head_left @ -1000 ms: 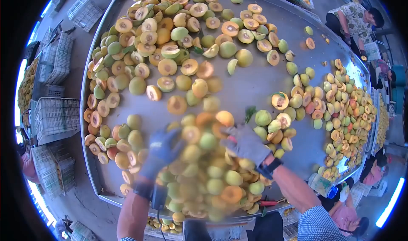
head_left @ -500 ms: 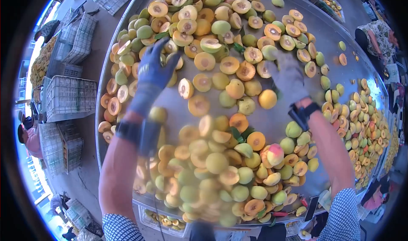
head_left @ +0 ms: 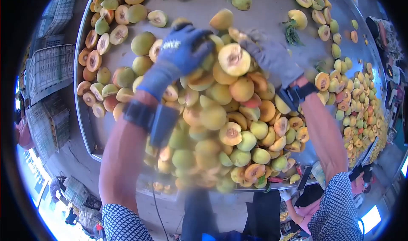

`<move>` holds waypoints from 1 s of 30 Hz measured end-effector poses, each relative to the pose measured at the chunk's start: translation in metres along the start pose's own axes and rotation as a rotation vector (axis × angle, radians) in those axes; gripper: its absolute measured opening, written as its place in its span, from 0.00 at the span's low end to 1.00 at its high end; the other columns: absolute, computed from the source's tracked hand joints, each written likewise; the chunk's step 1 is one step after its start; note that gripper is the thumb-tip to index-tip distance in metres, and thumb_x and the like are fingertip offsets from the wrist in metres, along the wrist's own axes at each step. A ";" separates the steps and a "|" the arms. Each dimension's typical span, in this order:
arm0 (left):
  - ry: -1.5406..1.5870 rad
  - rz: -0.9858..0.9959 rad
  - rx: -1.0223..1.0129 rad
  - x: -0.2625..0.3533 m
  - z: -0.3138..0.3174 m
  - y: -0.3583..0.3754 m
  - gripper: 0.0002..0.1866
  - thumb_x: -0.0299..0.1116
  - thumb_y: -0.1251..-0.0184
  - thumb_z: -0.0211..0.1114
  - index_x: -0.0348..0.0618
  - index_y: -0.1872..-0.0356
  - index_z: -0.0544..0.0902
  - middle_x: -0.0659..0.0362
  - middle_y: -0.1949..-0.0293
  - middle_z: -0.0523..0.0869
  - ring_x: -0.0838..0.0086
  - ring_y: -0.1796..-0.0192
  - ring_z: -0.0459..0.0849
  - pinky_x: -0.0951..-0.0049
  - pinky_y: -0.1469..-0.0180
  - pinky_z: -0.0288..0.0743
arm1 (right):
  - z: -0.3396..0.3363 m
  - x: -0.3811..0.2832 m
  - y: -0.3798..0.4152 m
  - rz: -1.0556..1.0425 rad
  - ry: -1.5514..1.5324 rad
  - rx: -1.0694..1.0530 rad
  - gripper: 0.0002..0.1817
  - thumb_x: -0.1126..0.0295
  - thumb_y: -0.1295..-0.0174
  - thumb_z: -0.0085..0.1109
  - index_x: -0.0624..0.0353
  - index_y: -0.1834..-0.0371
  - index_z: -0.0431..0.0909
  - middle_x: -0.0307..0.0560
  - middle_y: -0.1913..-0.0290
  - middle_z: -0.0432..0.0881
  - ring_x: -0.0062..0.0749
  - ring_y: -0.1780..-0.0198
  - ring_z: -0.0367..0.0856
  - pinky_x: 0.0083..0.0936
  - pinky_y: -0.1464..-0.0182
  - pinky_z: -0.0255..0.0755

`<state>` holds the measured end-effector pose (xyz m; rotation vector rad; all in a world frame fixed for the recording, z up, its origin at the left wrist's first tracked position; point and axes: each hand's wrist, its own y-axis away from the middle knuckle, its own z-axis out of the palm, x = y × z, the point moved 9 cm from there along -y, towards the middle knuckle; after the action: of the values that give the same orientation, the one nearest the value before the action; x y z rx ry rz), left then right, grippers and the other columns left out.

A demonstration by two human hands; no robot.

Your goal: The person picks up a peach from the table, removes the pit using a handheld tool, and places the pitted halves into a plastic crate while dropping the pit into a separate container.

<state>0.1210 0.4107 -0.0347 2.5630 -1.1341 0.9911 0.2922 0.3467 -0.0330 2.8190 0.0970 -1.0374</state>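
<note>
My left hand [head_left: 182, 49], in a blue glove, has its fingers spread and curved against the upper left of a heap of halved yellow-green fruit [head_left: 221, 117]. Opposite it, my right hand [head_left: 276, 56], in a grey glove and blurred, presses on the heap's upper right with its fingers apart. Between the two hands a cut half [head_left: 234, 59] shows its orange flesh and pit hollow. Neither hand is closed round a single fruit. The heap rests on a metal table [head_left: 191, 11] and reaches its near edge.
More fruit halves [head_left: 119, 34] lie along the table's left side, and a large pile [head_left: 361, 109] sits at the right. Crates [head_left: 51, 71] stand on the floor at left. A person in pink [head_left: 308, 209] is at the lower right, near a dark phone-like object [head_left: 304, 178].
Both hands have come closer together, gathering fruit from the middle of the table into the near heap. The view has shifted, and bare metal now shows beyond the hands.
</note>
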 end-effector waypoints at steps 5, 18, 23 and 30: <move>0.303 -0.183 -0.127 0.048 -0.007 0.073 0.23 0.33 0.40 0.67 0.42 0.43 0.76 0.48 0.53 0.82 0.55 0.51 0.79 0.60 0.47 0.74 | 0.039 -0.044 0.077 -0.176 -0.142 -0.255 0.13 0.65 0.35 0.57 0.51 0.48 0.79 0.49 0.45 0.76 0.47 0.46 0.77 0.36 0.46 0.72; -0.355 -0.353 0.313 -0.052 -0.193 0.168 0.21 0.36 0.40 0.70 0.42 0.46 0.78 0.49 0.51 0.82 0.53 0.47 0.80 0.60 0.45 0.74 | -0.001 -0.105 0.075 0.002 -0.189 -0.146 0.14 0.60 0.34 0.58 0.55 0.52 0.81 0.47 0.56 0.84 0.43 0.56 0.81 0.34 0.52 0.74; -0.675 -0.919 0.163 -0.186 -0.216 0.178 0.35 0.66 0.40 0.59 0.56 0.38 0.77 0.47 0.44 0.77 0.50 0.40 0.73 0.49 0.41 0.68 | -0.013 -0.051 -0.053 -0.058 0.379 0.319 0.14 0.63 0.34 0.57 0.51 0.47 0.78 0.53 0.50 0.81 0.49 0.52 0.81 0.36 0.51 0.76; -0.623 -0.734 0.136 -0.163 -0.160 0.137 0.29 0.65 0.45 0.64 0.52 0.53 0.85 0.46 0.45 0.76 0.48 0.40 0.71 0.54 0.42 0.70 | 0.097 -0.119 -0.088 -0.085 0.421 0.137 0.30 0.41 0.45 0.61 0.47 0.44 0.79 0.56 0.46 0.79 0.51 0.49 0.80 0.44 0.43 0.70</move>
<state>-0.1370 0.4761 -0.0300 3.0941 -0.1141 0.0983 0.1298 0.4180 -0.0385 3.1385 0.1957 -0.4619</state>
